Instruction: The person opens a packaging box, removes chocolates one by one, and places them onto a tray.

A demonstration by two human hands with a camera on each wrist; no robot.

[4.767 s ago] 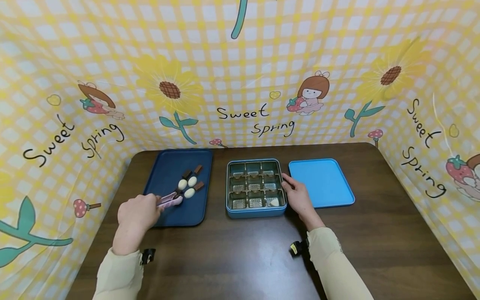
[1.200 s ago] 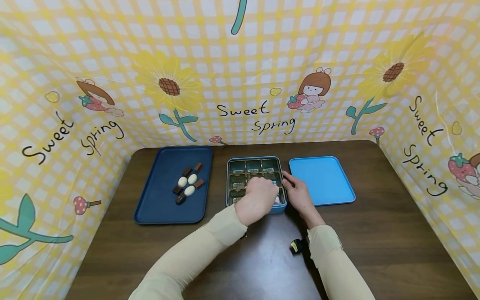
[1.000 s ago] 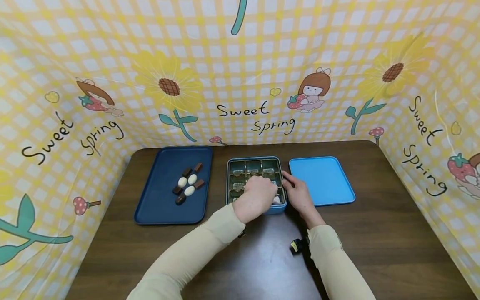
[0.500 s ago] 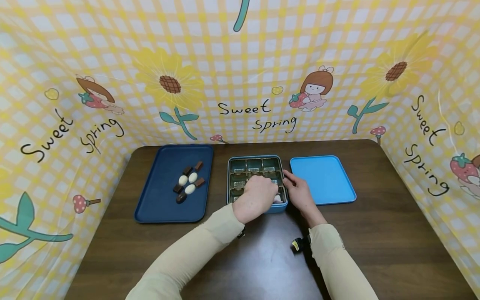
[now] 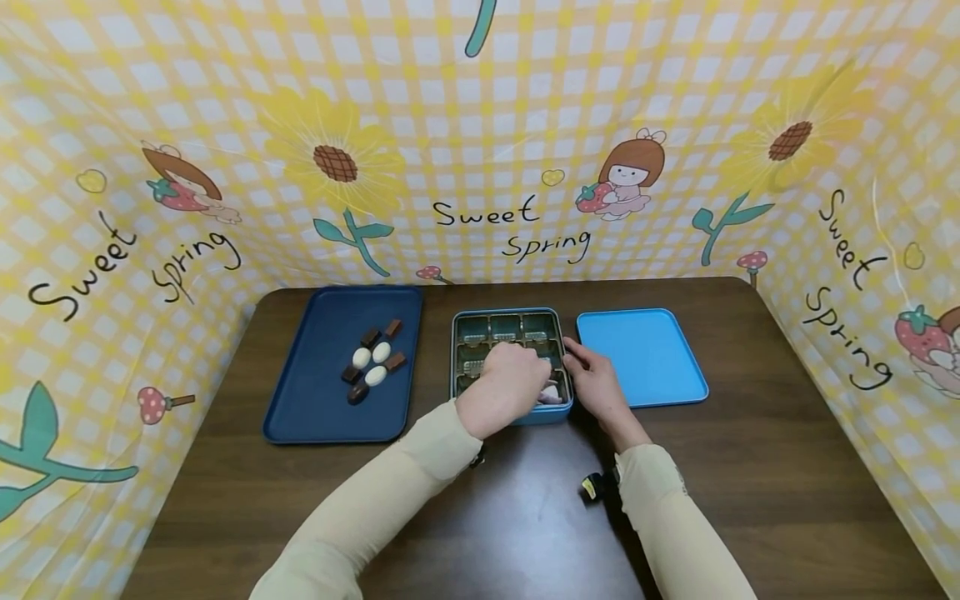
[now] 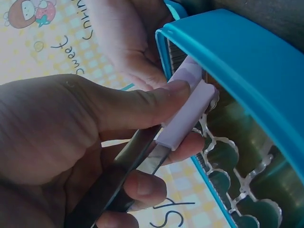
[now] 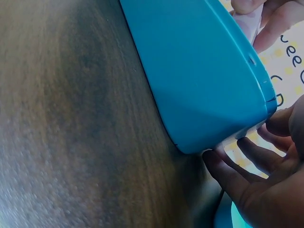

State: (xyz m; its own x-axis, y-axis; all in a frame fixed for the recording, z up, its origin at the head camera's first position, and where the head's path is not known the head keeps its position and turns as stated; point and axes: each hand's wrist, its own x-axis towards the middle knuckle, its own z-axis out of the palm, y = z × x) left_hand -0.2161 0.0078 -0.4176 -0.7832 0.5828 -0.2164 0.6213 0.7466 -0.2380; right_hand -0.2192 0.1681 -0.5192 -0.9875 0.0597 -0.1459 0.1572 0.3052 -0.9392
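My left hand [image 5: 504,382] grips metal tongs [image 6: 187,116] with pale lilac tips, thumb on one arm and fingers on the other. Those tips reach down into the front right part of a blue box [image 7: 190,76], where its wall hides their ends. A brown insert [image 5: 537,327] divides the box into several small compartments. On the box's right side rests my right hand [image 5: 597,385]; its fingers [image 7: 228,173] touch the outer wall. Left of the box, a navy tray [image 5: 300,412] bears white egg-shaped pieces [image 5: 376,377] and brown chocolate pieces [image 5: 358,392].
A light blue flat lid or tray [image 5: 641,354] lies on the wooden table [image 5: 517,533] to the right, just beyond my right hand. Yellow checked cloth [image 5: 480,125] rises behind the table and on both sides.
From over the navy tray, my left hand has moved right with the tongs to the box, shifting slightly left lately. A dark oval piece now shows at the tray's nearest piece. My right hand stays put.
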